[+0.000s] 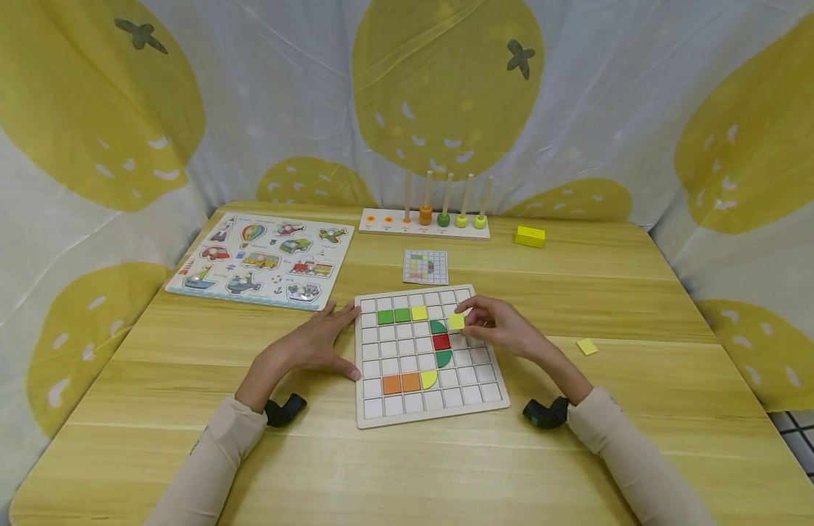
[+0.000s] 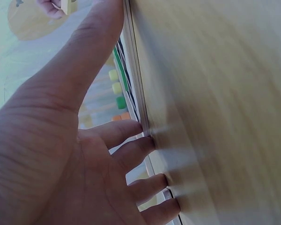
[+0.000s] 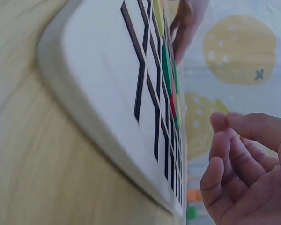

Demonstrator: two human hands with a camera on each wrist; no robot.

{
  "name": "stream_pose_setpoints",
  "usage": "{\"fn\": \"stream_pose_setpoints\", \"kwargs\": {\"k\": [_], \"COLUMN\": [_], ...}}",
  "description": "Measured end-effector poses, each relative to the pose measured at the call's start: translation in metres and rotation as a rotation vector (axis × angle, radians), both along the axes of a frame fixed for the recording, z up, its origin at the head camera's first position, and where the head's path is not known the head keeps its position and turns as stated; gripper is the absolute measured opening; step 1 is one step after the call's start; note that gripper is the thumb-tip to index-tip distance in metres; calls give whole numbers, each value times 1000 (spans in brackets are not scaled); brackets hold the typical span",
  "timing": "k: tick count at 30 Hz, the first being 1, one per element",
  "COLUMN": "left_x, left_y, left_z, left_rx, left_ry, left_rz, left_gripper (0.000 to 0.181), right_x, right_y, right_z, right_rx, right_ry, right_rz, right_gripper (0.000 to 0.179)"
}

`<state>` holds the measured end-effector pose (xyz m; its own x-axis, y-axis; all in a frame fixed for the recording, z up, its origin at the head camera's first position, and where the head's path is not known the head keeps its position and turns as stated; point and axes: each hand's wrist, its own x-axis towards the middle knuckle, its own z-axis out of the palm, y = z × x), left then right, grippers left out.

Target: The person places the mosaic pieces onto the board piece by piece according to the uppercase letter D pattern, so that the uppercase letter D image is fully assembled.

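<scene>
A white grid board [image 1: 407, 347] lies on the wooden table. My left hand [image 1: 318, 342] rests against its left edge, thumb and fingers spread. Between the thumb and fingers of my right hand [image 1: 502, 326] a yellow square tile [image 1: 456, 321] is pinched, above the board's upper right; only a sliver of that tile [image 3: 221, 106] shows in the right wrist view. On the grid lie two green squares [image 1: 386, 317], a yellow square [image 1: 419, 313], two green quarter-circles [image 1: 443, 359], a red square [image 1: 441, 341], a yellow quarter-circle [image 1: 429, 379] and two orange squares [image 1: 392, 384].
Behind the board lies a small pattern card [image 1: 425, 267]. A vehicle peg puzzle [image 1: 262, 259] is at the back left, a bead stand with upright rods [image 1: 381, 226] at the back. A yellow block [image 1: 529, 237] stands back right; another yellow tile [image 1: 587, 346] lies to the right.
</scene>
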<state>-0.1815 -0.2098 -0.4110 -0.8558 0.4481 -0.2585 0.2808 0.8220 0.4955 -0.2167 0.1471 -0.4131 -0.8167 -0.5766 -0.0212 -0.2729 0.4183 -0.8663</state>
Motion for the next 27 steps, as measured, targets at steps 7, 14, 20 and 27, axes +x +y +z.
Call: {"fn": "stream_pose_setpoints", "kwargs": {"k": [7, 14, 20, 27], "left_x": [0, 0, 0, 0], "left_y": [0, 0, 0, 1], "left_z": [0, 1, 2, 2], "left_rx": [7, 9, 5, 11], "left_ry": [1, -2, 1, 0], "left_rz": [1, 6, 2, 2], "left_gripper": [119, 119, 119, 119], "right_x": [2, 5, 7, 10], "right_y": [-17, -30, -36, -43], "right_z": [-3, -7, -8, -8], "right_rx": [-14, -21, -47, -48], "right_ry": [-20, 6, -5, -11], "right_rz": [73, 124, 160, 170], "right_gripper": [27, 26, 26, 26]}}
